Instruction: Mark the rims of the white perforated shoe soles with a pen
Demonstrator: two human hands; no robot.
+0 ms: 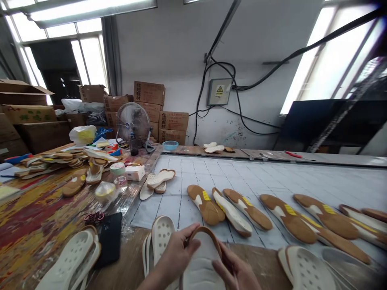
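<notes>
Sole (202,264), white on its upper face with a brown edge round its far end, sits low in front of me, between my two hands. My left hand (178,249) is partly closed on its left edge, thumb laid over the white face near the far end. My right hand (236,266) grips the opposite edge, thumb on the white face; I cannot tell how its fingers sit underneath.

Just left of my left hand, a few perforated soles (163,233) lean together. Another perforated group (310,270) is near my right hand, at the lower right. Beyond my hands, brown soles (248,209) with yellow patches lie in a loose row on the white sheet (250,173), which is marked with dashed lines; some show a white side.

On my left, a dark phone (110,239) lies beside a white perforated stack (71,257) on the red-and-yellow table (36,225). A fan (133,125) and a blue bowl (170,146) stand farther back, in front of cardboard boxes (173,121).
</notes>
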